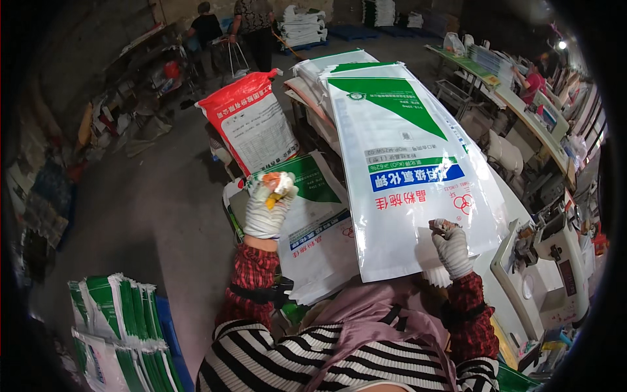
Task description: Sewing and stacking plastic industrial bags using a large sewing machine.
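A large white woven sack (392, 228) with green, blue and red print lies flat on top of a stack in front of me. My right hand (452, 251), in a white knit glove, rests over the sack's near right part with its fingers curled in. Dark fingertips show there, and what they pinch, if anything, is too small to name. My left hand (269, 206), also gloved, is raised above a lower printed sack (320, 228) at the left. Its fingers are bent; orange, white and yellow patches show at them, and I cannot make out what they hold.
A red and white sack (251, 121) stands beyond my left hand. Folded green and white sacks (121, 326) are piled at the lower left. On the right is a white sewing machine (532, 281). A long worktable (483, 73) runs behind it, and people (251, 19) stand far back.
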Available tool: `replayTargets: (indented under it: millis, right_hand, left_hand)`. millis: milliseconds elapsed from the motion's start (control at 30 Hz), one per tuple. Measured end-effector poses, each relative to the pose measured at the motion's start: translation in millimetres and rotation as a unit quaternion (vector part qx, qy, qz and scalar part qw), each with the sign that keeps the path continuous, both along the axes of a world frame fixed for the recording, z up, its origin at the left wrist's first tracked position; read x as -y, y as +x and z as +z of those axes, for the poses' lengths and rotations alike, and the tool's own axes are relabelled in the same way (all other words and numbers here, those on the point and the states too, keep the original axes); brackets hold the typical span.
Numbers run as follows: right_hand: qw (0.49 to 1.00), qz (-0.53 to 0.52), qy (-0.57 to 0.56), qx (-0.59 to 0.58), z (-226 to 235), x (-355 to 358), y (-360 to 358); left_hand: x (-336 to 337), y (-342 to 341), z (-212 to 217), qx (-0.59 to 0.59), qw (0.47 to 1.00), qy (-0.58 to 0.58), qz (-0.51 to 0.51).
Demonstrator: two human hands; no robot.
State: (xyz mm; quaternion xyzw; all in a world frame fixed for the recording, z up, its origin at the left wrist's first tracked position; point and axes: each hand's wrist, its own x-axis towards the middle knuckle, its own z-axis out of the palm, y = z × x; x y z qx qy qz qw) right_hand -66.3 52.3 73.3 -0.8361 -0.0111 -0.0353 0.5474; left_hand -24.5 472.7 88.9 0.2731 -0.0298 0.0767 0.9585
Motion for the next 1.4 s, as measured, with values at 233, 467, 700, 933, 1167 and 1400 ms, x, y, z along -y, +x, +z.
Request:
replayTargets:
  millis: [233, 467, 700, 933, 1167, 1400]
  right_hand:
    - [0.999, -0.04, -0.005, 0.021, -22.8, 26.9, 2.9]
    - [0.963, -0.117, 0.226, -0.088, -84.5, 51.3, -4.3]
    - [0.95, -0.107, 0.279, -0.088, -92.0, 59.3, 8.2]
    - [0.962, -0.129, 0.211, -0.12, -29.6, 37.2, 17.4]
    - [0.991, -0.077, 0.11, -0.008, -22.9, 16.7, 35.9]
    - [0.998, -0.042, -0.035, -0.004, -19.8, -15.4, 37.2]
  left_hand:
    - [-31.9, 21.7, -6.1, -0.005, 0.997, 0.003, 0.077]
    - [-62.3, 34.5, 8.8, 0.0, 0.991, -0.006, 0.136]
    - [-130.5, 21.1, 4.1, 0.022, 0.978, 0.017, 0.207]
    - [-173.2, 25.4, 17.4, -0.019, 0.966, 0.009, 0.256]
    - [-194.0, 79.9, 79.9, 0.015, 0.955, 0.067, 0.288]
    - [-178.8, 147.0, 136.8, 0.004, 0.953, 0.093, 0.288]
